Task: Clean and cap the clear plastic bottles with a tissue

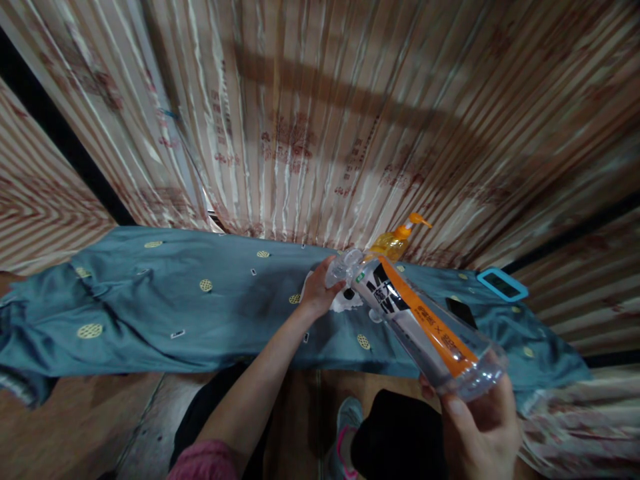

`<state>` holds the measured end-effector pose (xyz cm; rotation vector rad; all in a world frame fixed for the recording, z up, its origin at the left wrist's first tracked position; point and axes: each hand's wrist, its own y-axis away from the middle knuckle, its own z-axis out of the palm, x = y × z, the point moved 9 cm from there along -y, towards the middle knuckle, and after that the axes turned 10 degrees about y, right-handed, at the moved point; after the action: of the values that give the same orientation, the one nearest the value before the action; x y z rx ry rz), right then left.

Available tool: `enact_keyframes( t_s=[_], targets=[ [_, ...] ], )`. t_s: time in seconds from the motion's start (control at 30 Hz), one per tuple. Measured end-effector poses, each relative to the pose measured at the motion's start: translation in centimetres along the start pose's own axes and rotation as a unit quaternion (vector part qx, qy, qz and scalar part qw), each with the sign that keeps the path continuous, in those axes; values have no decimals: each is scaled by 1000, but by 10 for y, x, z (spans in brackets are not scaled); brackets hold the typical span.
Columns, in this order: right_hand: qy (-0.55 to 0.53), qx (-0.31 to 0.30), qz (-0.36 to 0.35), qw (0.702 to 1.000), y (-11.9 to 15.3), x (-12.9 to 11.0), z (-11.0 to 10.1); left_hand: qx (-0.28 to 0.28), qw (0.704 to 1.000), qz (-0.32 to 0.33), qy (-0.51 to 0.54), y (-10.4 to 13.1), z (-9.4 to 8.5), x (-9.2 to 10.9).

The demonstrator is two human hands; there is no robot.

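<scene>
A large clear plastic bottle (425,320) with an orange and grey label is held tilted above the cloth-covered surface. My right hand (480,427) grips it round the base, fingers curled underneath. At the other end, my left hand (320,290) is closed on the clear neck part of the bottle. Whether that neck part is one piece with the bottle, I cannot tell. Below the neck lies a white crumpled tissue (347,303), with a small dark round thing (349,293) by it. Just behind the bottle stands a yellow pump bottle (393,245) with an orange top.
A teal cloth (230,313) with pineapple prints covers the narrow bench. To the right lie a dark phone-like slab (461,311) and a blue-framed device (503,285). A striped curtain (300,120) hangs close behind. My legs and a shoe (350,413) are below the front edge.
</scene>
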<state>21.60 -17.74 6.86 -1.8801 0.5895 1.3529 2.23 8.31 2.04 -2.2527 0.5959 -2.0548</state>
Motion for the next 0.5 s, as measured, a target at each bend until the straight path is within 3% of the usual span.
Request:
enact_keyframes(
  t_s=[0.5],
  targets=[
    [10, -1, 21, 1000, 0, -3, 1, 8, 1000, -9, -3, 1, -1, 0]
  ],
)
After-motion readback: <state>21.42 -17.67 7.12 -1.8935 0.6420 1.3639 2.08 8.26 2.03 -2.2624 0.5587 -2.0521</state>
